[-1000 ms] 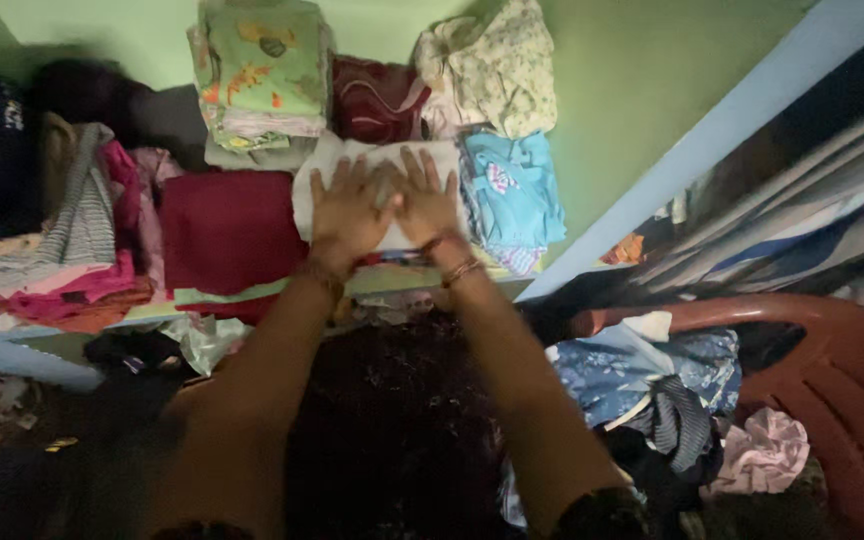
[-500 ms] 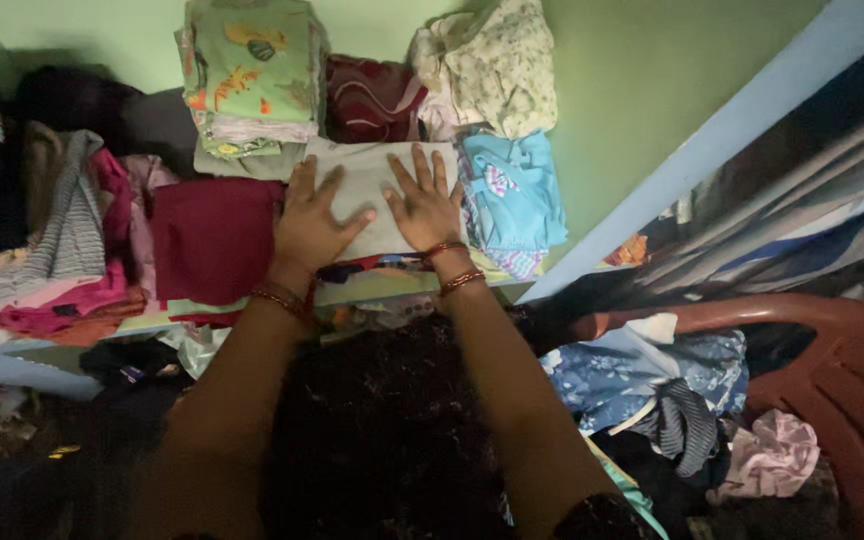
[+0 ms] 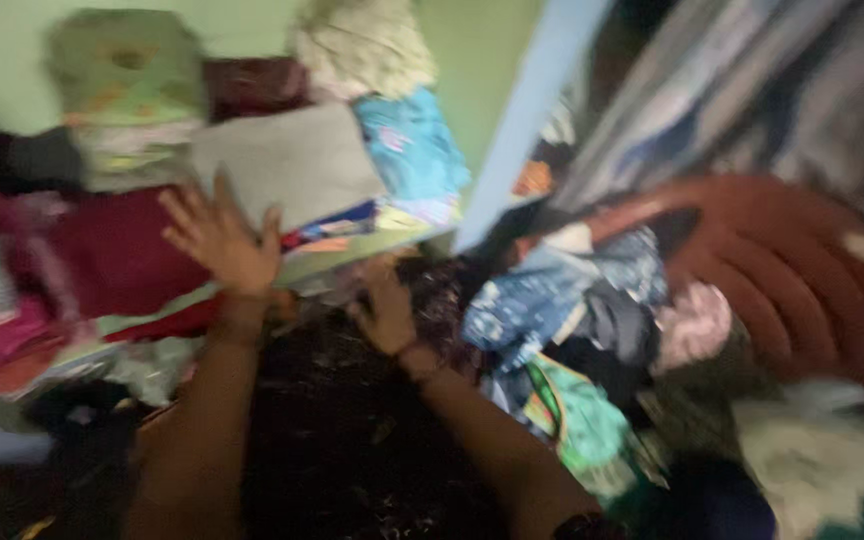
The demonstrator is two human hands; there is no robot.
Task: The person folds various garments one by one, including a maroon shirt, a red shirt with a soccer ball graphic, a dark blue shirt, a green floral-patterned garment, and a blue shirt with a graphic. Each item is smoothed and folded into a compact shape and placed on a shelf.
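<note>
The picture is blurred by motion, so fine detail is lost. The left hand (image 3: 220, 240) lies flat with its fingers (image 3: 184, 205) spread wide, gripping nothing; its fingertips rest at the near left corner of a folded grey cloth (image 3: 287, 160) and on the edge of the dark red folded cloth (image 3: 117, 255) just beside it. The grey cloth sits on a shelf (image 3: 342, 262) near its front edge, on top of a stack of other folded clothes whose coloured edges show beneath it.

The right hand (image 3: 387, 310) is lower, off the shelf and just below its front edge, over a dark patterned fabric (image 3: 352, 430) that fills the lower middle of the view. Its fingers look loosely curled, and whether they have hold of anything cannot be told through the blur. A bangle sits at each wrist.

At the back of the shelf, against the green wall (image 3: 472, 40), stand a green printed pile (image 3: 122, 75), a dark red striped piece (image 3: 252, 85) and a pale floral bundle (image 3: 362, 45). A light blue folded garment (image 3: 412, 145) lies touching the right side of the grey cloth, at the right end of the shelf beside a pale blue upright frame (image 3: 522, 120). To the right, a red plastic chair (image 3: 802, 270) holds a heap of loose clothes (image 3: 572, 310), blue, pink and green among them.
</note>
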